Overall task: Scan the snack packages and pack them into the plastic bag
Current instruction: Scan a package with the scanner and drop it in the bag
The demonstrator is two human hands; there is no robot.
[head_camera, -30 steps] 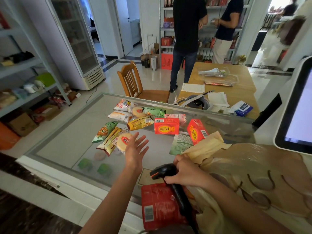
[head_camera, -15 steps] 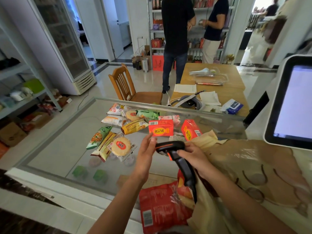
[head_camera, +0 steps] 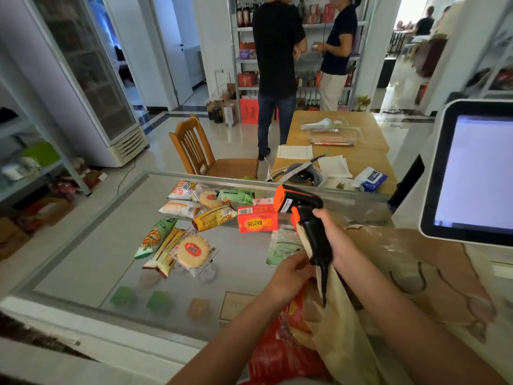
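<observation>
the plastic bag (head_camera: pixel 347 329) is the largest thing, a thin beige film slumped at the right of the glass counter (head_camera: pixel 83 259). it looks limp and slippery and will collapse unless its rim is held apart, so the rim is the place to take hold. the left hand (head_camera: pixel 291 273) curls its fingers at that rim and seems to pinch it open, though the grip is partly hidden.

a big red snack bag (head_camera: pixel 277 354) lies at the bag's mouth, partly inside. it looks light, puffy and crinkly, its contents probably brittle, so it is best taken by a sealed edge. no writing on it can be read.

the right hand (head_camera: pixel 330 234) wraps round the handle of the black and orange scanner (head_camera: pixel 305 218), which is held upright above the bag.

on the counter, the red carton (head_camera: pixel 258 222) looks stiff and heavier, and can be gripped across its sides. it carries a barcode and chinese characters in a yellow circle.

the small snack packages (head_camera: pixel 180 208) lie loosely together beyond the hands. they look soft, light and slick. the round cracker pack (head_camera: pixel 193 251) is fragile and bears a red label with chinese characters too small to read.
</observation>
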